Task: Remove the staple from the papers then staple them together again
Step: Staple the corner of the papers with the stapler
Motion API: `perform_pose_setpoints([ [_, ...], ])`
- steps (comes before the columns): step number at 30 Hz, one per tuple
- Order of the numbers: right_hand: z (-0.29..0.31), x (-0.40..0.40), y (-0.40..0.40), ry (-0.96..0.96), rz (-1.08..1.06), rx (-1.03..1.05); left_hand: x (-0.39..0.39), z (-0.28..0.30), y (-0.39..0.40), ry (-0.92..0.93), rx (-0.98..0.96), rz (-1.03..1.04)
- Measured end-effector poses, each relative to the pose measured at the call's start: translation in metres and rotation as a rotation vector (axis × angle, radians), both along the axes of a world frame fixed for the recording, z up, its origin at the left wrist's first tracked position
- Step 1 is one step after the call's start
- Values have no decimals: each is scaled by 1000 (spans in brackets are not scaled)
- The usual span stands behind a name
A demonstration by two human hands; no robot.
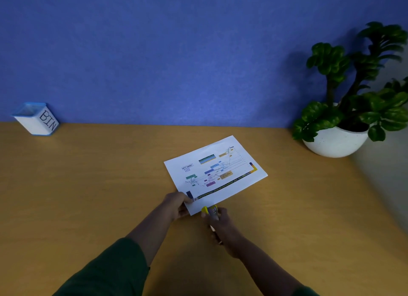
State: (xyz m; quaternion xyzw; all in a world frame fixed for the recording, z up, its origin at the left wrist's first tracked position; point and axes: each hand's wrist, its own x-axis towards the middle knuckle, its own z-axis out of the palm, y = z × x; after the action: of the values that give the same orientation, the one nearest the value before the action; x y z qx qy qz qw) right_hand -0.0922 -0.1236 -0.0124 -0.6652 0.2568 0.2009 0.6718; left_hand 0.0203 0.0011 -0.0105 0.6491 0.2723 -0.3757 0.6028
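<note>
Head view, what's on the surface (pixel 88 196)?

— Papers (pixel 215 174), printed with a coloured chart, lying at a slant near the middle of the wooden top, their near corner toward the person.

— And the hands?

— Left hand (pixel 177 205) pinches the papers' near-left corner, thumb on top of the sheet. Right hand (pixel 223 226) is curled round a yellow stapler (pixel 210 211), whose nose meets the papers' near edge just beside the left hand. Whether its mouth is over the sheet I can't tell; it's blurred.

— Sleeves?

— Dark green, on both arms.

— Anything else about?

— A white box (pixel 36 119) with a blue rim, lettered BIN, stands far left against the blue wall (pixel 176 52). A leafy plant (pixel 362 79) in a white pot (pixel 335 142) sits at the far right, well apart from the papers.
</note>
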Motion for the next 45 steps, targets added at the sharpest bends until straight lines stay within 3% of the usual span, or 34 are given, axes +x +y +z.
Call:
perform_pose_setpoints([
  [7, 4, -3, -4, 50, 84, 26, 8, 1, -6, 38, 9, -3],
  [10, 8, 4, -3, 146, 54, -1, 12, 3, -9, 46, -18, -12],
  [19, 4, 16, -9, 150, 25, 34, 6, 4, -12, 106, -63, -16],
  [29, -3, 23, -13, 163, -100, 231, 1, 10, -13, 93, -39, -28],
  [45, 3, 31, 0, 129, -156, 298, -2, 12, -12, -30, 38, -4],
])
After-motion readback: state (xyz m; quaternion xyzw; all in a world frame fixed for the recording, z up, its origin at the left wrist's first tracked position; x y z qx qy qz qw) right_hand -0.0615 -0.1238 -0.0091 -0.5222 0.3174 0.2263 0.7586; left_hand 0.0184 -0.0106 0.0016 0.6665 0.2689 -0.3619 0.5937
